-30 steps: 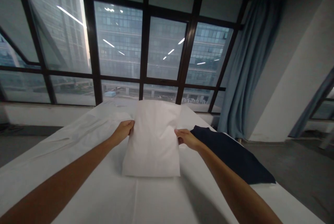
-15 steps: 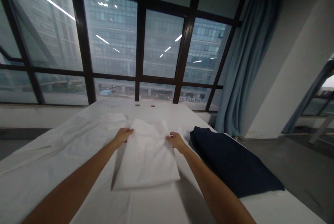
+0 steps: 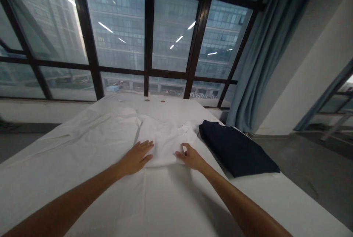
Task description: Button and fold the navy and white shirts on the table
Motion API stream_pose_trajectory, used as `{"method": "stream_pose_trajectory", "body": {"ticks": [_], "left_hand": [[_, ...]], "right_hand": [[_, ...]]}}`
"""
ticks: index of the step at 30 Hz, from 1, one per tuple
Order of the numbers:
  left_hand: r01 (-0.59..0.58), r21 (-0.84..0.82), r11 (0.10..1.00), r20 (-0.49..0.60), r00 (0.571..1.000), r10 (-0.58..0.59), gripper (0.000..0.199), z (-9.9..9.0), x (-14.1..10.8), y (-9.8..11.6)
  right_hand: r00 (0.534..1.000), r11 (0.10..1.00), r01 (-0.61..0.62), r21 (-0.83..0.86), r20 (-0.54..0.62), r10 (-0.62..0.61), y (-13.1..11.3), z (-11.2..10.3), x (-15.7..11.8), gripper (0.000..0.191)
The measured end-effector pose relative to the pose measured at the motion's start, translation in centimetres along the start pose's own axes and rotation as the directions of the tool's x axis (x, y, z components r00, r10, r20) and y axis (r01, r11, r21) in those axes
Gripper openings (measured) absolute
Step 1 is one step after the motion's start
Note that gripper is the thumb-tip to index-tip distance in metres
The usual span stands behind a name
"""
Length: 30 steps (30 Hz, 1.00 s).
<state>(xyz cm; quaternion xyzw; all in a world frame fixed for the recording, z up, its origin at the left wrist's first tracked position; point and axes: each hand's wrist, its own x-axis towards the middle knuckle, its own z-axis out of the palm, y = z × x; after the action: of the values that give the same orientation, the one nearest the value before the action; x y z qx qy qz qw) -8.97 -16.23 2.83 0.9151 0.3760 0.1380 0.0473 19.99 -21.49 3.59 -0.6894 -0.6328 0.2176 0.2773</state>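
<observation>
Hands (image 3: 136, 158) flat, folded white cloth (image 3: 162, 141), table (image 3: 165, 207)

High-rise workroom, office-like: wide white-covered table (image 3: 171, 207) filled lower frame, dark-framed floor-to-ceiling windows (image 3: 149, 34) across top showed glass towers, blue-grey curtain (image 3: 256, 56) upper right, bare concrete floor (image 3: 311, 163) right.

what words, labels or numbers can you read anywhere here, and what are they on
None can be read.
White marks run in a row along a low structure outside the window: maybe a sign, too small and blurred to read.
The folded white garment under the left hand and right hand shows no label.
The folded dark garment and the white table cover show no print.
</observation>
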Motion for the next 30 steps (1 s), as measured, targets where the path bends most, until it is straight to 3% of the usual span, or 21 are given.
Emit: {"method": "stream_pose_trajectory", "body": {"ticks": [5, 9, 13, 15, 17, 19, 24, 27, 30], "left_hand": [[0.019, -0.055, 0.998, 0.121, 0.993, -0.012, 0.06, 2.1, -2.5, 1.7], [0.015, -0.07, 0.997, 0.115, 0.993, -0.007, 0.058, 2.5, -3.6, 1.9], [-0.011, -0.099, 0.995, 0.113, 0.993, 0.022, 0.052, 1.1, -1.6, 2.2], [-0.013, -0.078, 0.997, 0.049, 0.999, 0.017, 0.049, 0.4, 0.8, 2.3], [0.012, -0.019, 1.0, -0.048, 0.999, -0.013, 0.049, 0.7, 3.3, 2.0], [0.053, 0.045, 0.998, -0.081, 0.996, -0.049, 0.053, 1.8, 4.9, 1.3], [0.081, 0.093, 0.992, -0.044, 0.996, -0.078, 0.062, 5.1, 4.6, -1.6], [0.177, 0.11, 0.978, -0.056, 0.984, -0.172, 0.066, 5.1, 3.5, -2.7], [0.227, 0.15, 0.962, -0.059, 0.974, -0.22, 0.064, 4.1, 4.2, -2.9]], "right_hand": [[0.999, 1.0, -0.009, -0.003, -0.045, 0.009, -0.3, 0.6, -3.2, 0.062], [0.996, 0.976, -0.068, -0.207, 0.038, 0.078, -0.8, 0.3, -4.7, 0.058], [0.996, 0.84, -0.029, -0.542, 0.059, 0.073, -3.4, -0.2, -4.4, 0.065], [0.998, 0.792, 0.058, -0.608, 0.02, -0.058, -5.0, 0.3, -3.3, 0.062], [0.973, 0.786, 0.191, -0.587, 0.009, -0.23, -5.9, 1.6, -1.9, 0.059], [0.953, 0.804, 0.28, -0.524, 0.053, -0.297, -5.8, 3.3, -0.7, 0.061], [0.97, 0.864, 0.242, -0.441, 0.099, -0.221, -2.5, 5.7, -0.1, 0.072], [0.976, 0.87, 0.217, -0.443, 0.108, -0.188, -1.2, 5.0, -0.9, 0.076], [0.979, 0.864, 0.201, -0.462, 0.11, -0.169, -1.7, 4.0, -0.3, 0.074]]}}
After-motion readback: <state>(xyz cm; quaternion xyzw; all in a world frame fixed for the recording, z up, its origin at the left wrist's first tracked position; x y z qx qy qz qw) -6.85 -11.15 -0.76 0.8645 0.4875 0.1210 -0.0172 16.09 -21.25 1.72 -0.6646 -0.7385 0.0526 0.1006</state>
